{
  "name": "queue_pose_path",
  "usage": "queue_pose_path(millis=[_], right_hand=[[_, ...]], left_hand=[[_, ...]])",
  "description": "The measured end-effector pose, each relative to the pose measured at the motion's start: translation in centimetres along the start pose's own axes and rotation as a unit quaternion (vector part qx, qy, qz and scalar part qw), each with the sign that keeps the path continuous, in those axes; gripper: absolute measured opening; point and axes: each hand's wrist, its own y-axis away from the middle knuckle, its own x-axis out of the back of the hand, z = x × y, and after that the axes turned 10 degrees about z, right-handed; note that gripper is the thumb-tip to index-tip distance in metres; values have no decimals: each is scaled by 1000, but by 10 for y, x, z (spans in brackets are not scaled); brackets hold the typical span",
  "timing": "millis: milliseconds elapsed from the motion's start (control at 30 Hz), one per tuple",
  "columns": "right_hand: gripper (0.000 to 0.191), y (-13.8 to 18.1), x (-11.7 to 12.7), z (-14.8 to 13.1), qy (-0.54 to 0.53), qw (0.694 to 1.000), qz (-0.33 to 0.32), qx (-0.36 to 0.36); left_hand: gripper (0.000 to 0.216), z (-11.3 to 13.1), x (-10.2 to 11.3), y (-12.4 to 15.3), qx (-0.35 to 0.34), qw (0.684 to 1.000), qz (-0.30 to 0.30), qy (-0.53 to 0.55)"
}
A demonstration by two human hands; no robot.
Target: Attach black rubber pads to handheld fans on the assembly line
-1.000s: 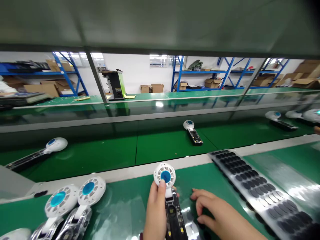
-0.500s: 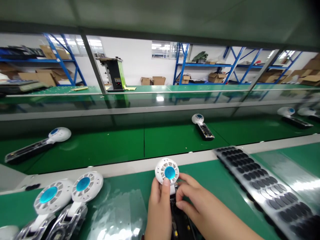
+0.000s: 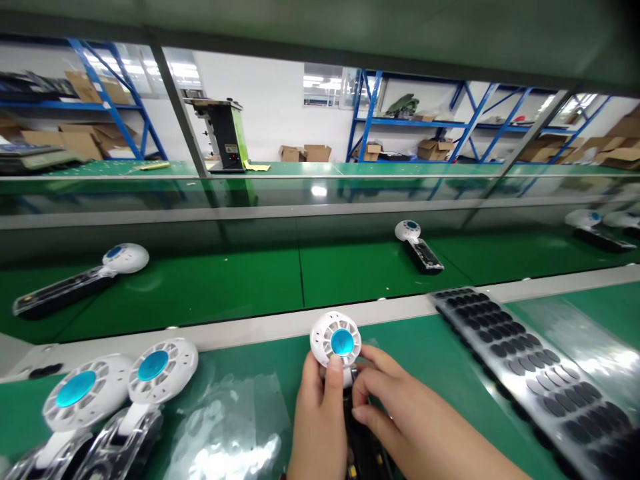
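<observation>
A small handheld fan [image 3: 334,337] with a round white grille head and a blue centre disc stands in front of me, above the green bench. My left hand [image 3: 323,407] is closed around the head's lower edge, its thumb pressed on the front. At the neck, just below the head, the curled fingers of my right hand [image 3: 387,400] grip the top of the dark handle. Anything small between those fingertips is hidden. Two similar fans, a nearer-left fan [image 3: 85,393] and its neighbour fan [image 3: 163,370], lie left of my hands, with clear casings on their handles.
Beyond the bench edge, a green conveyor belt [image 3: 250,287] carries several fans, including one fan [image 3: 420,247] ahead of me. A sheet of black round pads [image 3: 530,360] lies on the right. Clear plastic film [image 3: 230,427] is spread on the left. An overhead shelf [image 3: 320,33] spans the top.
The fans on the belt and a belt seam have shifted slightly right. My view has moved a little. Both hands keep nearly the same grip on the fan.
</observation>
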Motion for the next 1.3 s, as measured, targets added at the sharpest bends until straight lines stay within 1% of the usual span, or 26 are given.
queue_pose_path(millis=[200, 400, 567, 667, 867, 967, 1033, 1100, 1167, 1233, 1300], right_hand=[[15, 2, -1, -3, 11, 1000, 14, 4], [15, 0, -4, -1, 31, 999, 4, 15], [15, 1, -7, 1, 40, 998, 30, 35], [15, 3, -11, 4, 31, 998, 42, 40], [12, 6, -21, 18, -2, 998, 57, 27], [10, 8, -26, 23, -50, 995, 80, 29], [12, 8, -28, 25, -106, 990, 96, 16], [26, 7, -29, 26, -183, 978, 96, -15], [37, 6, -30, 28, -271, 958, 80, -45], [37, 4, -30, 30, -359, 930, 46, -57], [40, 3, -31, 31, -429, 902, 1, -54]], left_hand=[[39, 0, 0, 0, 8, 1000, 0, 5], [42, -3, 0, -1, 9, 1000, 8, 10], [41, -3, 0, -1, 10, 1000, 14, 2], [41, -2, 1, 0, 6, 1000, 8, 12], [41, -4, 2, -2, 4, 1000, 3, 7], [42, -4, 2, -2, 6, 1000, 1, 5], [44, -5, 2, -3, 1, 1000, 4, 6], [46, -6, 3, -4, -4, 1000, 3, 13], [49, -9, 4, -6, 1, 1000, -2, 26], [52, -12, 5, -8, 12, 999, -8, 40], [56, -16, 5, -9, 25, 998, -11, 52]])
